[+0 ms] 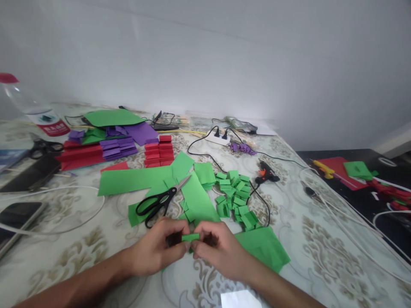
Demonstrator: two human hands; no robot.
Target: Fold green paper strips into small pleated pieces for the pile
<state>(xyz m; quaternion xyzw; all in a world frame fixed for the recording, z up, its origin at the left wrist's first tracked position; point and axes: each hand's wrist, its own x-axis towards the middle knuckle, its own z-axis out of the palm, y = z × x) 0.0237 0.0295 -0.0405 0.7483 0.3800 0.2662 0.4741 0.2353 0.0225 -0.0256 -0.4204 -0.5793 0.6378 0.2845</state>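
Observation:
Both my hands meet low in the middle of the view, pinching one small folded green paper piece point(190, 237) between them. My left hand point(157, 250) grips its left end with closed fingers. My right hand point(218, 248) grips the right end, fingers curled. Just beyond them lie black-handled scissors point(159, 204) on long green paper strips point(135, 179). A pile of several small folded green pieces point(236, 194) lies to the right of the scissors. A green sheet point(265, 248) lies by my right wrist.
Stacks of red point(159, 152) and purple point(118, 147) folded paper sit further back. A black glue gun point(266, 173), power strip point(218, 137), cables, a water bottle point(38, 113), second scissors point(43, 146) and phones point(17, 218) at left. A dark side table point(362, 188) at right.

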